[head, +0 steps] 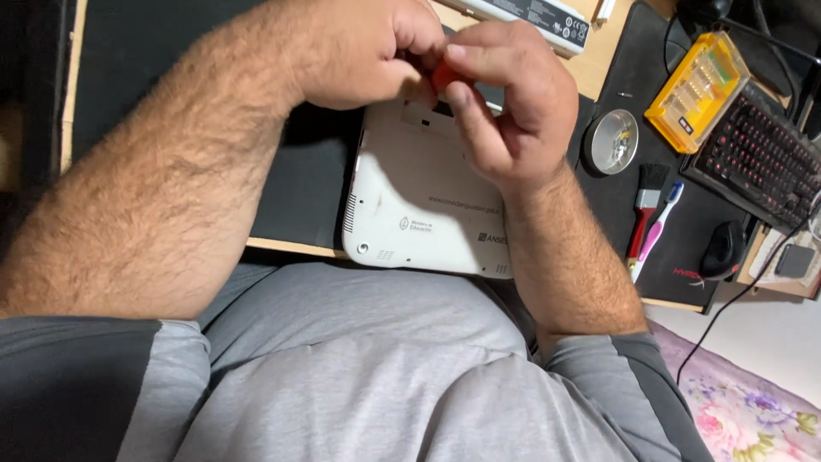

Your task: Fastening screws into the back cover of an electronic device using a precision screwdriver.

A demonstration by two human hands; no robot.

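Two hands meet over the far edge of a white laptop (419,205), which lies bottom-up on the tabletop (299,184) just in front of the person's grey shirt (359,368). Its long axis runs across the body from left to right, and its near edge overhangs the tabletop toward the lap. Starting at the left, the left hand (363,51) is curled nearly into a fist, its fingertips pinched on a small red-orange tool (443,75). How much of the tool it grips cannot be told, since most of it is hidden. Touching it on the right, the right hand (513,103) is also closed around the same tool, thumb and forefinger bent in and the other fingers folded down toward the laptop's recess directly below. Both hands sit about equally near the laptop, with the tool's tip seemingly pointing down at the slot under the knuckles. Right of the right hand, well apart from it, a round metal dish (612,141) holds small parts. Beyond that sits a yellow bit case (697,92), resting partly on a black keyboard (757,162) with red-lit keys. Nearer the person, beside the right forearm, lie a red-handled brush (646,210) and a pink-and-white toothbrush (657,229), then a black mouse (723,250). Beyond the hands lies a grey battery pack (539,17).
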